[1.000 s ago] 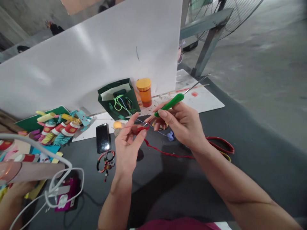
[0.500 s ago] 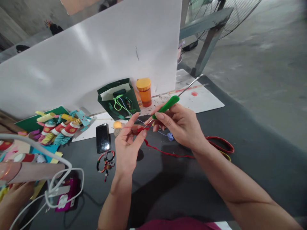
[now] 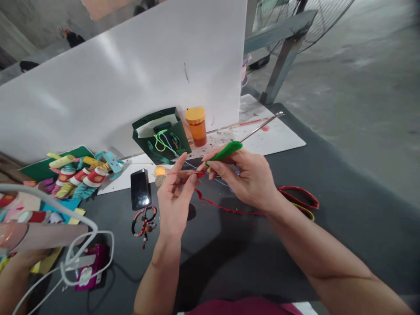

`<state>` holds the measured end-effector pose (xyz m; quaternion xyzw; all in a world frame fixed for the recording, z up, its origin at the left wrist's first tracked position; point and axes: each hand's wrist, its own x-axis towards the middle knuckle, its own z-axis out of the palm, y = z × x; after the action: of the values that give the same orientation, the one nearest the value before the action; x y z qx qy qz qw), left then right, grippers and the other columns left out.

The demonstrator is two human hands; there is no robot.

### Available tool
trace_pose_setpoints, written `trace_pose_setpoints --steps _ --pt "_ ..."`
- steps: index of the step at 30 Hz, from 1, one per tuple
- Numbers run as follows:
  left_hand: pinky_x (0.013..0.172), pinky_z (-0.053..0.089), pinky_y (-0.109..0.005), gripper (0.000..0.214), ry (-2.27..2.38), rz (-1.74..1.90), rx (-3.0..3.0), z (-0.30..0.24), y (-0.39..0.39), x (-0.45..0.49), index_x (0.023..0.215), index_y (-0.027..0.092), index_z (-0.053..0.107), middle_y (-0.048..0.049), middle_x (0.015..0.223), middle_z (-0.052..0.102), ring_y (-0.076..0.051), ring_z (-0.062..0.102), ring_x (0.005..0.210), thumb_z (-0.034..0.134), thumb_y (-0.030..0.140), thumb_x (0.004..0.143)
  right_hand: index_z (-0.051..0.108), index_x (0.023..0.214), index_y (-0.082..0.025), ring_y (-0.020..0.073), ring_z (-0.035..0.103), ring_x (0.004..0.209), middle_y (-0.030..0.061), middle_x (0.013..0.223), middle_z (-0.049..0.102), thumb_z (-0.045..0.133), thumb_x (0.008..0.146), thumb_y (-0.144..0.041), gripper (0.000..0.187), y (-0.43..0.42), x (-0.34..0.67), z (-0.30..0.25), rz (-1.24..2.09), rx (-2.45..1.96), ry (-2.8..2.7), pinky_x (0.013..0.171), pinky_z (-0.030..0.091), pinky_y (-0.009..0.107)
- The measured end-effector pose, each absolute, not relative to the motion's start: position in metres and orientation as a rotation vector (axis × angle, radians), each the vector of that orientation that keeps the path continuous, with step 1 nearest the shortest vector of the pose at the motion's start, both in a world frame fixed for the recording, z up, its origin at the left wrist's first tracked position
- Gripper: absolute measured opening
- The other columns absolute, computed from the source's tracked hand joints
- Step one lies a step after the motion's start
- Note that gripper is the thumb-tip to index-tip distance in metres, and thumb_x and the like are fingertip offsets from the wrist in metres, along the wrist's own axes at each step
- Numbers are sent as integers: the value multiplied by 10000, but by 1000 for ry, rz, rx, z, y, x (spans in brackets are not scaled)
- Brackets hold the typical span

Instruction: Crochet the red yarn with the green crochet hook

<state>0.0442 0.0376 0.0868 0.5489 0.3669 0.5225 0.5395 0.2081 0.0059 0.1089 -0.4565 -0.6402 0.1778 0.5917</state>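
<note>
My right hand [image 3: 251, 179] is closed on a crochet hook [image 3: 228, 151] with a green handle, held like a pen. One metal end of the hook points up and right; the other end is at the red crochet piece, partly hidden by fingers. My left hand [image 3: 175, 199] pinches the small red crochet piece [image 3: 201, 174] between thumb and fingers, its index finger raised. A strand of red yarn runs over the left fingers. From the piece a red yarn tail [image 3: 226, 209] trails across the dark table towards my right wrist.
Behind my hands stand a green paper bag [image 3: 160, 135] and an orange jar [image 3: 197, 127]. To the left lie a phone [image 3: 140, 189], a beaded bracelet [image 3: 143, 222], paper crafts [image 3: 78, 170] and a white cable [image 3: 95, 223]. Red-handled scissors [image 3: 300, 197] lie beside my right wrist. Another person's arm [image 3: 19, 275] is at lower left.
The crochet hook has tipped lower, its free end dropping and shifting slightly right. My right hand has moved slightly left and down, its fingers closer to the red piece.
</note>
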Motion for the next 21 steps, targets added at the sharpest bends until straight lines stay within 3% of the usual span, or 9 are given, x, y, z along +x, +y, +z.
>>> trace_pose_setpoints --steps 7,16,21 --pt "726 585 -234 608 875 1233 1203 90 38 47 1320 287 723 11 827 772 -129 715 793 899 324 739 768 978 -246 130 709 655 8 857 810 626 1008 -392 206 5 208 112 357 -1044 -1519 680 580 257" --pt "819 577 -222 585 841 1242 1269 90 35 46 1338 295 713 39 788 720 -96 683 764 869 284 774 781 942 -260 187 729 819 25 873 809 674 974 -370 157 9 209 109 331 -1047 -1544 790 601 315" --pt "790 566 -214 550 869 1263 1294 89 35 46 1343 289 712 30 813 718 -94 660 764 844 300 809 796 943 -240 168 755 770 18 880 822 694 961 -366 163 11 207 107 447 -1043 -1485 760 618 286"
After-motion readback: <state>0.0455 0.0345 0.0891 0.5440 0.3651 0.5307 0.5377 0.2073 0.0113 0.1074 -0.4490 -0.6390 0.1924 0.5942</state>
